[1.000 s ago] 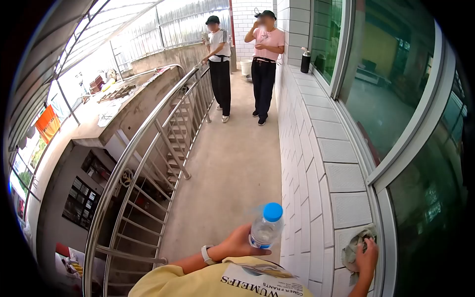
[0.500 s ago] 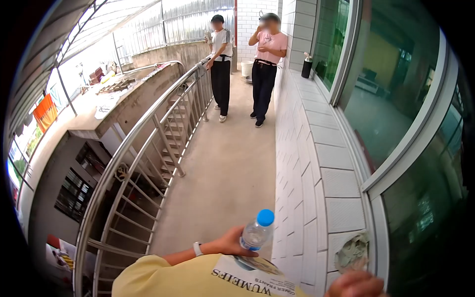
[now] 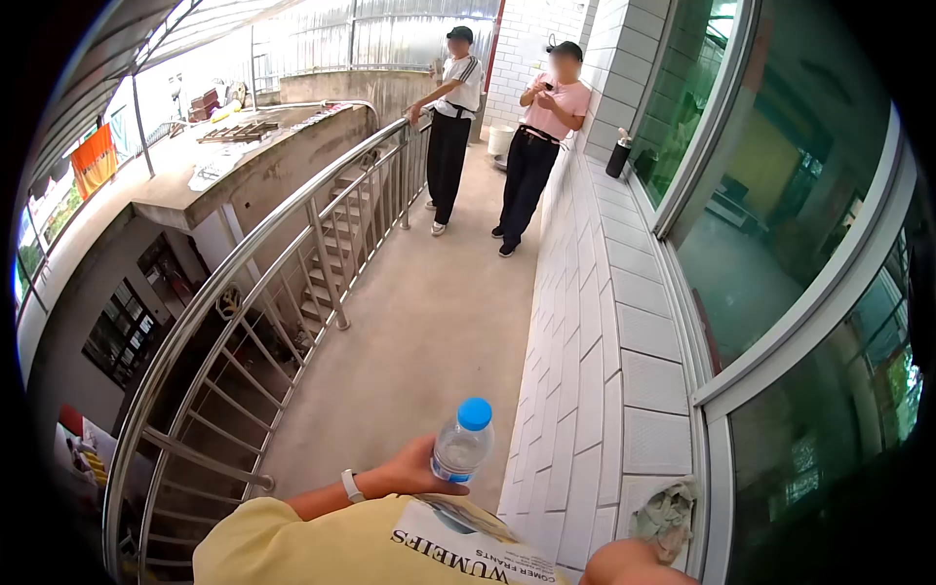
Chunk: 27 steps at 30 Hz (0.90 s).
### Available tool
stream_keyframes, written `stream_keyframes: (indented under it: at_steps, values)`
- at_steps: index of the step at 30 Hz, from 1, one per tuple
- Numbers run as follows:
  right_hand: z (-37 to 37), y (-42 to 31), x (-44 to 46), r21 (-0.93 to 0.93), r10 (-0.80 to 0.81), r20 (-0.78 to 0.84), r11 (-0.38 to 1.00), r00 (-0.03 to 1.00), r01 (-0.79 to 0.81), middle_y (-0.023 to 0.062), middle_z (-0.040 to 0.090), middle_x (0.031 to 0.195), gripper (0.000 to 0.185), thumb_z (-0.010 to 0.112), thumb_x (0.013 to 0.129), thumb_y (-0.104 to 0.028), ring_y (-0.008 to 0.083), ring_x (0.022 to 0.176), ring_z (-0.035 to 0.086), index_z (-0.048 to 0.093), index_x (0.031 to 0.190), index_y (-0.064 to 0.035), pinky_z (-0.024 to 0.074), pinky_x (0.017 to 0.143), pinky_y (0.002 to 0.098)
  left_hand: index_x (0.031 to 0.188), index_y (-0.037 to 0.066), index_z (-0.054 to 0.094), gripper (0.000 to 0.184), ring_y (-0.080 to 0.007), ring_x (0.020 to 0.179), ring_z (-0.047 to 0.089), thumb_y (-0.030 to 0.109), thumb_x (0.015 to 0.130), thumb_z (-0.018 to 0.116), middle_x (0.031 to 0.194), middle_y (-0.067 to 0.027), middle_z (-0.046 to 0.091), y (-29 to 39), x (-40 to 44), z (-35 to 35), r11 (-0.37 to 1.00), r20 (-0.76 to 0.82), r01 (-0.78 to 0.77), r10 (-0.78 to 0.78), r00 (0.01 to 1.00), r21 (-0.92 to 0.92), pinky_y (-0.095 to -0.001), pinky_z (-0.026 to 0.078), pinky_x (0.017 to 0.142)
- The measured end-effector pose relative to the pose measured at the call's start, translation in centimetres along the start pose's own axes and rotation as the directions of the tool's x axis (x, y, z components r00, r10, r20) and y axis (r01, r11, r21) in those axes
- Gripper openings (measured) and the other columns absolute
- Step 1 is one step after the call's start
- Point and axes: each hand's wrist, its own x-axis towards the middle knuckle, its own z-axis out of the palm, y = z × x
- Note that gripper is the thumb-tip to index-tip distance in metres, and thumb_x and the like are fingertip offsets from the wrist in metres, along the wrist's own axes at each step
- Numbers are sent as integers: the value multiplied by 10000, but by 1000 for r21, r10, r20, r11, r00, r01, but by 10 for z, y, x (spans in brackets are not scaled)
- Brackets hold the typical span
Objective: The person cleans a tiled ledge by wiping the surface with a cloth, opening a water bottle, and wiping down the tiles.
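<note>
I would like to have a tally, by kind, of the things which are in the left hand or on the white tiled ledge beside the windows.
Clear bottle with blue cap, in the left hand: 1
Greyish cloth, crumpled on the ledge: 1
Black container, upright at the ledge's far end: 1
Total: 3

Diffuse daylight enters ahead and left of my left fingers (image 3: 448, 487), overexposing the far side of the railing (image 3: 327, 262) and glaring off metal sheeting (image 3: 312, 44). To their right, dim window glass (image 3: 770, 253) carries reflections. Lens distortion bows outer lines; black vignetting rings the view. Heads (image 3: 565, 64) ahead are blurred.
</note>
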Motion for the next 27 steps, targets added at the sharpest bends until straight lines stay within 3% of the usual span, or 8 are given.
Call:
stream_keyframes:
  at_steps: [4,10,12,15,19,23,25,27]
  values:
    - [-14,22,-33,-98,-256,74,960,964,262,-38,359,1516,514,409,1004,-259,210,1349,382,295,1492,-142,358,1047,470,1167,47,579,622,-192,1045,599,167,638,885,1106,-77,643,0,-11,-5,999,-54,-15,17,998,33,-365,468,935]
    - [-13,68,-40,24,41,46,999,998,-42,173,567,1230,432,575,918,-250,326,995,619,523,1315,-89,492,847,485,1163,20,587,648,-238,1001,637,264,630,864,1063,-132,672,-13,-29,-9,996,-175,-83,88,981,38,-368,483,893]
    - [-26,96,-47,-249,298,69,929,952,-273,222,617,1157,497,537,937,-273,305,895,650,466,1344,3,520,767,405,1173,25,582,658,-247,999,635,255,626,867,1068,-138,669,-19,-38,-13,997,-199,-40,52,979,61,-367,482,895]
    - [2,159,-36,-169,643,130,764,755,-622,257,624,1174,543,509,947,-254,294,884,673,415,1361,84,536,748,372,1213,38,560,695,-259,1018,622,224,620,871,1097,-144,654,-33,-61,-22,997,-400,-10,41,915,79,-360,473,906]
    - [70,224,-32,-118,748,491,566,447,-816,215,658,1111,540,501,953,-166,247,857,677,352,1408,82,534,749,334,1223,21,543,680,-244,1079,596,189,647,863,1146,-136,637,-34,-87,-30,1000,-493,-2,8,870,12,-355,465,931]
    - [170,270,-40,-227,555,826,486,98,-844,153,697,1013,524,458,949,-49,193,847,679,341,1459,-47,516,787,305,1278,39,517,747,-256,1074,592,165,627,860,1148,-140,626,-40,-122,-52,994,-619,105,-104,779,-35,-347,461,934]
    - [250,275,-39,-212,355,935,596,18,-774,166,691,936,583,472,925,-42,207,808,676,300,1481,-75,511,767,322,1274,31,514,740,-266,1075,592,146,627,855,1150,-140,625,-74,-145,-68,992,-682,-64,-27,731,-108,-350,460,937]
    - [331,273,-26,-180,197,978,656,-64,-733,224,667,912,626,474,891,-43,311,789,663,273,1484,-64,502,765,383,1245,23,528,714,-278,1080,590,133,619,853,1155,-145,620,-76,-169,-90,993,-705,-33,-54,707,-109,-347,458,938]
